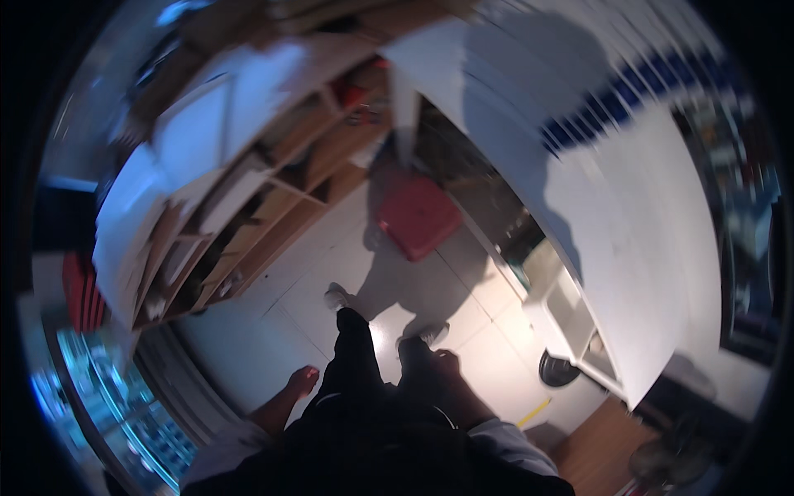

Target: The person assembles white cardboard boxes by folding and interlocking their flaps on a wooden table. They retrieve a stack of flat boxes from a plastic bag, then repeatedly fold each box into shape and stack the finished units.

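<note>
I look straight down at my own body and legs in dark trousers, feet in light shoes (337, 296) on a pale tiled floor (273, 347). My left hand (302, 381) hangs beside my left thigh, fingers loosely curled, holding nothing. My right hand (444, 369) rests against my right thigh in shadow; nothing shows in it. The picture is blurred by motion.
A red stool (418, 217) stands on the floor ahead. Wooden shelving (248, 223) with boards and clutter runs along the left. A white counter (612, 223) with a white cabinet under it curves along the right. A dark round object (558, 369) lies by the cabinet's foot.
</note>
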Motion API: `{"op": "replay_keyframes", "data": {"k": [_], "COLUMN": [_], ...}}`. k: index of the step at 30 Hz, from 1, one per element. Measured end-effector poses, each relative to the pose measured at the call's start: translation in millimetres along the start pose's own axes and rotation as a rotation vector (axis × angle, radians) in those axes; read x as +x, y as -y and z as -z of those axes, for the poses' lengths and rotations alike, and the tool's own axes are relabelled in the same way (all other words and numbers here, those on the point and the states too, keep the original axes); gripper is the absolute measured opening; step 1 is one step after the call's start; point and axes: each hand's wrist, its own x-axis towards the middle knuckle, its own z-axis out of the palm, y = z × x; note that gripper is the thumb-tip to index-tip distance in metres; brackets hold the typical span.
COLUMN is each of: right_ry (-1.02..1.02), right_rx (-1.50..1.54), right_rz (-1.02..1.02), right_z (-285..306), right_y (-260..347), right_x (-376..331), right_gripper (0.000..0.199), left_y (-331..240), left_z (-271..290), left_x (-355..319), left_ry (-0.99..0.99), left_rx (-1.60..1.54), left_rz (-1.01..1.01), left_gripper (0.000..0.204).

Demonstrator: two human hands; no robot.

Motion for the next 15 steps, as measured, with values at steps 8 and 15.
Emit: {"op": "replay_keyframes", "data": {"k": [8,15], "right_ry": [0.134,0.038], "right_rx": [0.468,0.495], "right_rz": [0.028,0.397], "right_z": [62.0,122.9], "right_y": [284.7,580.4], "right_x": [112.9,172.2], "right_gripper": [0.018,0.031], "left_y": [-78.7,-120.7], "left_z": [146.1,355.3], "left_x": [2.9,-66.2], "left_ry": [-0.401,-1.151], "left_rx": [-0.242,-0.451], "left_rz": [-0.380,-0.428], "left_gripper": [0.023,0.017]}}
